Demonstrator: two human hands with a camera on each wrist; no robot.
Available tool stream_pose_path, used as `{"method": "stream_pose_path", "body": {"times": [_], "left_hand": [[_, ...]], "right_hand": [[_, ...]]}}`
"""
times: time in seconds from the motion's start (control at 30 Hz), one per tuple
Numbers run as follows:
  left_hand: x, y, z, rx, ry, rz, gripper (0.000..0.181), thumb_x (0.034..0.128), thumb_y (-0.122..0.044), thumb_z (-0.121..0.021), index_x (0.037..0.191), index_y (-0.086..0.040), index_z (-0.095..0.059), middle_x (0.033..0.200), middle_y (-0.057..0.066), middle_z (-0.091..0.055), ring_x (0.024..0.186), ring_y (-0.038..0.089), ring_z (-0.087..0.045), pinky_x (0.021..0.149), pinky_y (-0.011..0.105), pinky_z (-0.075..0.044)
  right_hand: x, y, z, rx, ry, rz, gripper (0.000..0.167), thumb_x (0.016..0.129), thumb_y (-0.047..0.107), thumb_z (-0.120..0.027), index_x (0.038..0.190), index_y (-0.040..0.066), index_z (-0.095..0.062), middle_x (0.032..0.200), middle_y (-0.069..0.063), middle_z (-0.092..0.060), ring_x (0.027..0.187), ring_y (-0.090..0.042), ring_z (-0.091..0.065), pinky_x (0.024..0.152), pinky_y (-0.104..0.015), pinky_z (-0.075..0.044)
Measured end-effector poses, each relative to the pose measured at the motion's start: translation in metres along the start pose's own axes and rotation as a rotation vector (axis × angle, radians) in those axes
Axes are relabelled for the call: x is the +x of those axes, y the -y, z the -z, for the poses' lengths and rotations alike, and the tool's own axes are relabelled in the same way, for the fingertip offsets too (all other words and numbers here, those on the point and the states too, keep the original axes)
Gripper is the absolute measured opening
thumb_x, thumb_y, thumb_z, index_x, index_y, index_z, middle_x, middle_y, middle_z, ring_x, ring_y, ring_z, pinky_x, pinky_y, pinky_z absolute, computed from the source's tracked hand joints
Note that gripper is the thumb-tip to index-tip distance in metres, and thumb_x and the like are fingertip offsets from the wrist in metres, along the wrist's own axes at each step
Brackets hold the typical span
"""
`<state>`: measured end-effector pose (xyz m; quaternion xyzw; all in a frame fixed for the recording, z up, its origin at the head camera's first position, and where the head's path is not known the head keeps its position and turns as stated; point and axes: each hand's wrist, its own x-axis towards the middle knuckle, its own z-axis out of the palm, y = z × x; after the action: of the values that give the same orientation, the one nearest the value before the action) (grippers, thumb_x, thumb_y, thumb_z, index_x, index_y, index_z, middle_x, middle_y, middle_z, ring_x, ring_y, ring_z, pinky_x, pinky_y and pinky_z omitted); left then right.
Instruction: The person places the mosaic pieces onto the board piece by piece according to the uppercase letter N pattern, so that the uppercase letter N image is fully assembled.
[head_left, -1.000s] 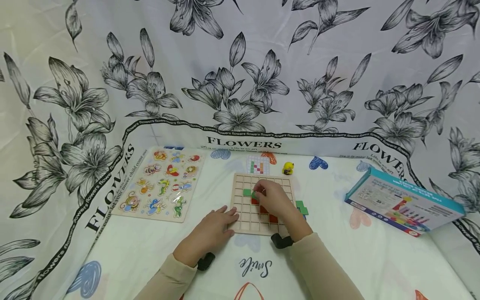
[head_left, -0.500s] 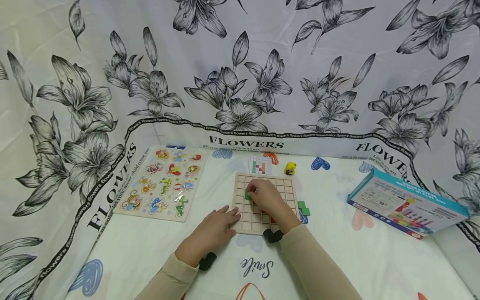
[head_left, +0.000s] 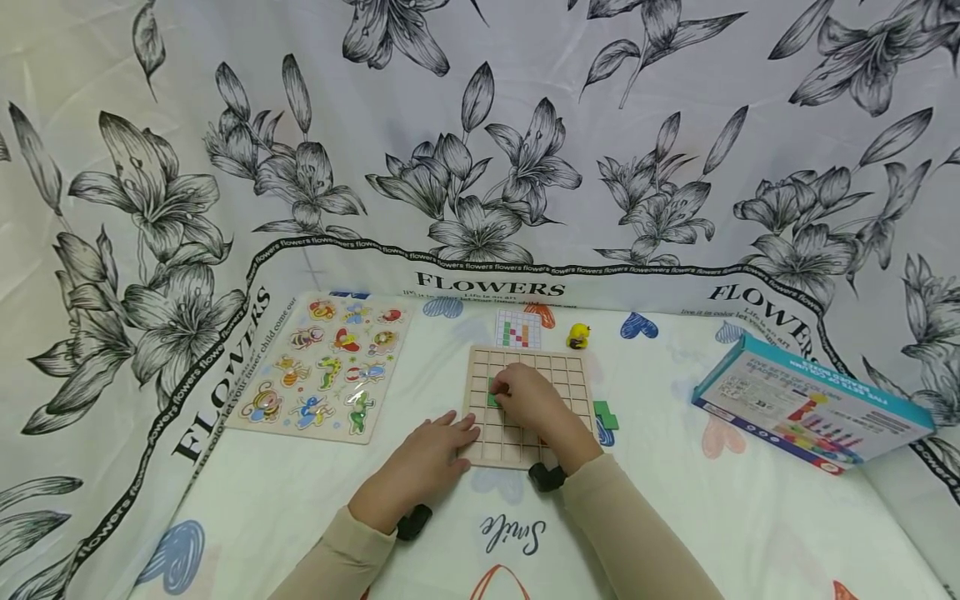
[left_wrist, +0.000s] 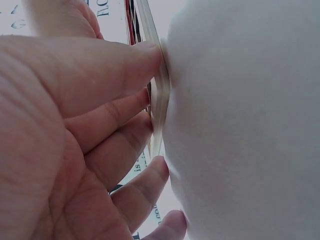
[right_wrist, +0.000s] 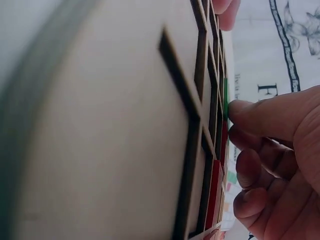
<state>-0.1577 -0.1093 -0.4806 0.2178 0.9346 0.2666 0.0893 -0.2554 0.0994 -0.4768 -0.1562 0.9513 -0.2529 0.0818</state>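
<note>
A wooden grid board (head_left: 480, 446) lies on the cloth between the hands. My left hand (head_left: 420, 462) touches its left edge; in the left wrist view the thumb and fingertips meet the board's thin side (left_wrist: 161, 100). Over the upper left cells, my right hand (head_left: 532, 404) pinches at a green block (head_left: 492, 400) with thumb and index finger. From the right wrist, this green block (right_wrist: 225, 97) appears low in the grid under the thumb tip. Red blocks (right_wrist: 214, 197) sit in neighbouring cells, hidden under the hand in the head view. Another green block (head_left: 605, 415) lies beside the board's right edge.
A pattern card (head_left: 517, 330) and a small yellow toy (head_left: 577, 336) are just beyond the board. On the left lies a wooden insect puzzle (head_left: 318, 367). A boxed toy set (head_left: 810, 404) stands tilted on the right. Flower-printed cloth (head_left: 480, 208) rises behind.
My right hand has shifted left and slightly toward the body across the grid, with the green block at its fingertips. My left hand stays at the board's edge.
</note>
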Motion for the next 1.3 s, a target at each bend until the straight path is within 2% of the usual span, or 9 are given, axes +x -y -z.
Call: {"method": "stream_pose_path", "body": {"times": [0.17,0.33,0.53,0.63,0.77,0.9,1.03,1.3], "left_hand": [[0.0,-0.001,0.001,0.001,0.001,-0.003,0.049,0.1002,-0.011,-0.078,0.148,-0.006,-0.068,0.165,0.009,-0.056,0.159,0.042,-0.043,0.129,0.069,-0.034],[0.0,-0.003,0.001,-0.002,0.008,0.013,0.05,0.0997,-0.012,-0.079,0.148,-0.006,-0.068,0.165,0.008,-0.056,0.16,0.041,-0.042,0.13,0.068,-0.033],[0.0,-0.005,0.002,-0.015,0.014,0.021,0.052,0.099,-0.012,-0.08,0.149,-0.006,-0.067,0.165,0.009,-0.055,0.161,0.041,-0.04,0.131,0.067,-0.031],[0.0,-0.005,0.002,-0.015,0.015,0.024,0.052,0.0998,-0.012,-0.079,0.15,-0.006,-0.067,0.166,0.009,-0.054,0.161,0.041,-0.04,0.132,0.066,-0.031],[0.0,-0.004,0.001,-0.005,0.018,0.035,0.051,0.1007,-0.014,-0.078,0.15,-0.007,-0.067,0.167,0.007,-0.053,0.161,0.04,-0.04,0.132,0.065,-0.031],[0.001,-0.001,-0.001,0.011,0.019,0.047,0.051,0.1008,-0.016,-0.078,0.15,-0.009,-0.067,0.167,0.005,-0.053,0.162,0.038,-0.04,0.132,0.065,-0.031],[0.001,0.0,-0.002,0.008,0.017,0.05,0.052,0.1009,-0.016,-0.078,0.151,-0.009,-0.066,0.167,0.004,-0.053,0.162,0.038,-0.04,0.133,0.064,-0.03],[0.002,-0.001,-0.002,-0.007,0.017,0.047,0.051,0.1008,-0.015,-0.078,0.15,-0.009,-0.067,0.167,0.005,-0.053,0.162,0.038,-0.039,0.133,0.065,-0.03]], "right_hand": [[-0.004,0.0,0.002,0.021,-0.006,0.008,0.006,0.104,0.013,-0.075,0.106,0.016,-0.08,0.109,0.0,-0.071,0.096,-0.017,-0.064,0.093,-0.043,-0.06],[-0.019,-0.006,0.016,0.11,-0.066,-0.022,0.011,0.105,0.014,-0.073,0.113,0.015,-0.081,0.107,0.001,-0.07,0.092,-0.019,-0.061,0.085,-0.038,-0.059],[-0.044,-0.041,0.046,0.163,-0.179,-0.088,0.021,0.106,0.011,-0.07,0.124,0.01,-0.079,0.114,-0.005,-0.072,0.094,-0.024,-0.058,0.08,-0.033,-0.054],[-0.057,-0.066,0.059,0.149,-0.197,-0.15,0.024,0.107,0.011,-0.067,0.129,0.008,-0.077,0.119,-0.009,-0.071,0.097,-0.026,-0.057,0.08,-0.033,-0.052],[-0.072,-0.099,0.067,0.087,-0.142,-0.214,0.028,0.107,0.009,-0.065,0.133,0.006,-0.075,0.123,-0.014,-0.069,0.098,-0.028,-0.057,0.079,-0.036,-0.053],[-0.08,-0.119,0.065,0.057,-0.056,-0.247,0.031,0.106,0.006,-0.065,0.136,0.005,-0.074,0.121,-0.016,-0.068,0.1,-0.028,-0.057,0.084,-0.04,-0.054],[-0.082,-0.126,0.059,0.08,-0.051,-0.249,0.033,0.105,0.006,-0.066,0.137,0.005,-0.074,0.119,-0.015,-0.067,0.101,-0.028,-0.057,0.087,-0.042,-0.054],[-0.081,-0.126,0.054,0.1,-0.074,-0.283,0.03,0.105,0.01,-0.068,0.134,0.007,-0.074,0.12,-0.014,-0.065,0.1,-0.026,-0.057,0.082,-0.037,-0.053]]}}
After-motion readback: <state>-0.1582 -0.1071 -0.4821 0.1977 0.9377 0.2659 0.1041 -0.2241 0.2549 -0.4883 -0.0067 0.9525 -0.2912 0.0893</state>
